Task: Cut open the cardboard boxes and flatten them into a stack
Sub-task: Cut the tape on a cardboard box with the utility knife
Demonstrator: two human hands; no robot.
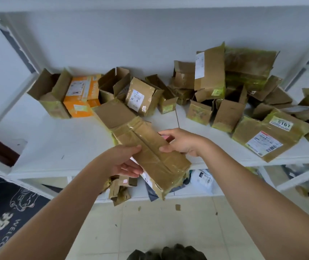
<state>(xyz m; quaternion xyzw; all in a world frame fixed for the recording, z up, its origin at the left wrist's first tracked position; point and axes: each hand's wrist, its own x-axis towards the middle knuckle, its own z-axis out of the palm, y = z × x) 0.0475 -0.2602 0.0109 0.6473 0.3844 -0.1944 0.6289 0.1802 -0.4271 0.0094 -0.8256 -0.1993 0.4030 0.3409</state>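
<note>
Both hands hold one taped box (148, 147) above the shelf (56, 147): left hand (125, 162) gripping underneath for support, right hand (180, 140) pinching its far edge, possibly around something pink.

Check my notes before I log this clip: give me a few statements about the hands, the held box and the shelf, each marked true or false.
1. Both hands hold the taped box. True: the left hand grips its near left side, the right hand its right edge.
2. The held box rests flat on the shelf. False: it is held above the shelf's front edge.
3. An orange box stands at the shelf's left. True.
4. The box labelled 5161 lies on the floor. False: it lies on the shelf, at the right.
</note>
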